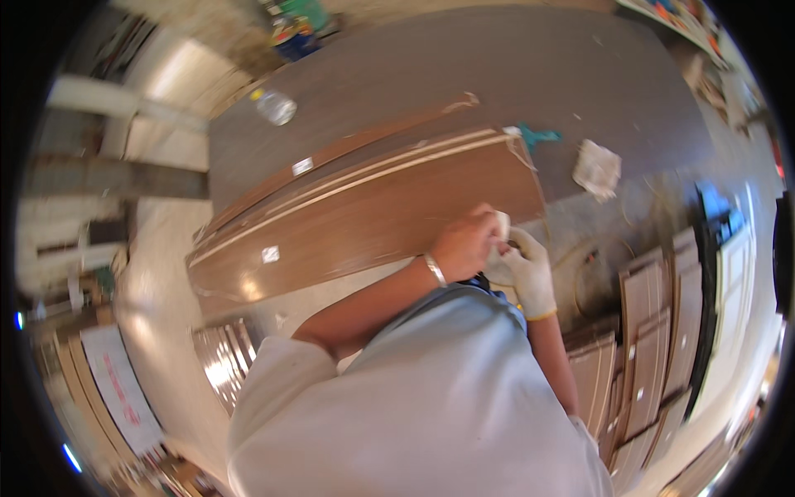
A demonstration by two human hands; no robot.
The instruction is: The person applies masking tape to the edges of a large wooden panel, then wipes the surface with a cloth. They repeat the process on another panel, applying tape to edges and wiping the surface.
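My left hand (465, 247), bare with a bracelet at the wrist, is closed in front of my body. A small white piece (502, 224) shows at its fingertips; I cannot make out what it is. Right beside it is my right hand (532, 277), in a white work glove with a yellow cuff, its fingers bent inward against the left hand. What the right fingers grip is hidden. Beyond both hands a long brown board (373, 219) with pale edge strips lies on the dark table (580, 79). A narrower brown strip (356, 147) lies along its far side.
A clear bottle with a yellow cap (275, 107) lies at the table's far left. A teal scrap (540, 135) and a crumpled whitish cloth (596, 168) are to the right. Several brown panels (646, 348) stand at the right. Wrapped boards (122, 389) are at the lower left.
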